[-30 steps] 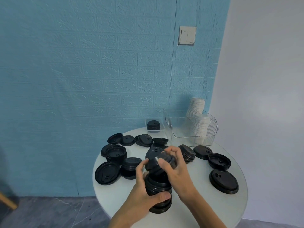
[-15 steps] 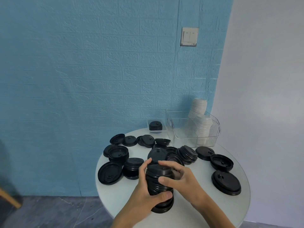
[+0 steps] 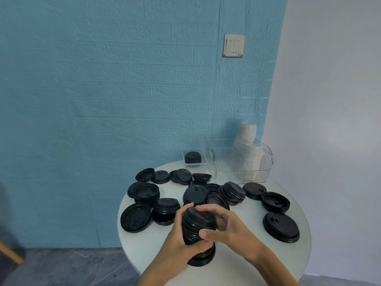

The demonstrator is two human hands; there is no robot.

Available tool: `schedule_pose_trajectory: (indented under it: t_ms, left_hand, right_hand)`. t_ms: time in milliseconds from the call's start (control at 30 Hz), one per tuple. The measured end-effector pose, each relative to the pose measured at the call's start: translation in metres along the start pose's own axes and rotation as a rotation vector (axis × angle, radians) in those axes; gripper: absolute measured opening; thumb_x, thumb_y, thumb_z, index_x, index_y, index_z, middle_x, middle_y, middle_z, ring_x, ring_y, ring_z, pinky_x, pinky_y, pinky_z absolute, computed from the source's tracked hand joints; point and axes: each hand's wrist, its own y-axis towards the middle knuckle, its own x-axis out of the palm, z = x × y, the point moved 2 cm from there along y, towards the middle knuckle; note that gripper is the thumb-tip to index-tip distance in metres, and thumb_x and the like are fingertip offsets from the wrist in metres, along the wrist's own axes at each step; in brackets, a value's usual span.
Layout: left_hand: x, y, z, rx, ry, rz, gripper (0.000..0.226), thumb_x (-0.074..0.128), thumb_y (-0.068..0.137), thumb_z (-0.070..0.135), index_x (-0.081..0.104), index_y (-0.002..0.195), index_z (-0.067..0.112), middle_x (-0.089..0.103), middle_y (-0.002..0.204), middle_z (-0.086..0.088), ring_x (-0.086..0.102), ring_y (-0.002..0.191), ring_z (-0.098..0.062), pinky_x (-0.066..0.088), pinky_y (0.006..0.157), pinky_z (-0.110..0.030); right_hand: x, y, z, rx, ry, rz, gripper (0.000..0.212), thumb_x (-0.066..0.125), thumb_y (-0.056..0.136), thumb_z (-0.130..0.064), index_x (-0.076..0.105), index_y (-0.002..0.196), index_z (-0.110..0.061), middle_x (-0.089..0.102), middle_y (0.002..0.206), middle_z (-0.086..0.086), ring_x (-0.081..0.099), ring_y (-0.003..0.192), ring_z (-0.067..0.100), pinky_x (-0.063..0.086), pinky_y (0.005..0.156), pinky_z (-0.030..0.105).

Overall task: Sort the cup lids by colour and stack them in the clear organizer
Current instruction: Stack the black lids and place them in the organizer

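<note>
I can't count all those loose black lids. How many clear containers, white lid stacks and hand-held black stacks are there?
Clear containers: 2, the organizer and the small tray
White lid stacks: 2, the tall white stack and the shorter white stack
Held: 1, the black lid stack in the left hand and right hand
Total: 5

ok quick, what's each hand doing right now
Left hand: gripping the stack of black lids from the side.
Right hand: fingers curled round the top of the same stack.
</note>
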Motion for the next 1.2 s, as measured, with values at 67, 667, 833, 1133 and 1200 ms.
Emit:
schedule_pose_trajectory:
  t_ms: [67, 667, 833, 1133, 1200]
  left_hand:
    - [0.001, 0.0, 0.001, -0.01, -0.008, -0.004, 0.091, 0.088, 0.071, 0.033, 0.035, 0.144, 0.043, 0.066, 0.128, 0.018, 0.061, 0.123, -0.003, 0.05, 0.096, -0.02]
    - [0.003, -0.001, 0.007, 0.019, 0.07, 0.061, 0.084, 0.093, 0.072, 0.025, 0.044, 0.139, 0.044, 0.068, 0.127, 0.012, 0.065, 0.12, -0.01, 0.054, 0.1, -0.032]
    - [0.005, -0.004, 0.017, 0.024, 0.095, 0.048, 0.066, 0.086, 0.082, 0.021, 0.048, 0.135, 0.035, 0.068, 0.123, 0.012, 0.064, 0.118, -0.008, 0.054, 0.095, -0.026]
    - [0.003, -0.007, 0.018, -0.003, 0.161, 0.049, 0.08, 0.079, 0.085, 0.01, 0.035, 0.147, 0.035, 0.057, 0.135, 0.015, 0.054, 0.122, 0.008, 0.048, 0.094, -0.012]
    - [0.002, -0.008, 0.019, -0.016, 0.16, 0.053, 0.078, 0.081, 0.083, 0.011, 0.037, 0.144, 0.033, 0.058, 0.133, 0.014, 0.055, 0.119, 0.01, 0.048, 0.093, -0.01]
  right_hand:
    - [-0.001, 0.0, -0.002, -0.028, -0.029, -0.01, 0.058, 0.087, 0.078, -0.013, 0.064, 0.131, -0.015, 0.066, 0.13, 0.008, 0.064, 0.122, 0.025, 0.051, 0.105, 0.038]
    - [0.006, 0.0, -0.008, -0.087, -0.232, 0.01, 0.036, 0.085, 0.081, -0.026, 0.076, 0.116, -0.03, 0.058, 0.135, -0.007, 0.058, 0.126, 0.012, 0.046, 0.111, 0.039]
    - [0.018, 0.006, -0.021, -0.081, -0.406, 0.041, 0.029, 0.074, 0.077, -0.036, 0.067, 0.103, -0.026, 0.049, 0.126, -0.008, 0.051, 0.116, -0.003, 0.042, 0.099, 0.019]
    - [0.048, 0.033, -0.033, -0.035, -0.999, -0.166, 0.051, 0.035, 0.105, -0.054, 0.038, 0.153, -0.037, 0.035, 0.158, -0.012, 0.044, 0.139, 0.016, 0.037, 0.114, 0.041]
    - [0.05, 0.034, -0.03, -0.034, -1.071, -0.179, 0.05, 0.031, 0.106, -0.053, 0.033, 0.155, -0.042, 0.03, 0.16, -0.012, 0.043, 0.139, 0.022, 0.037, 0.114, 0.043]
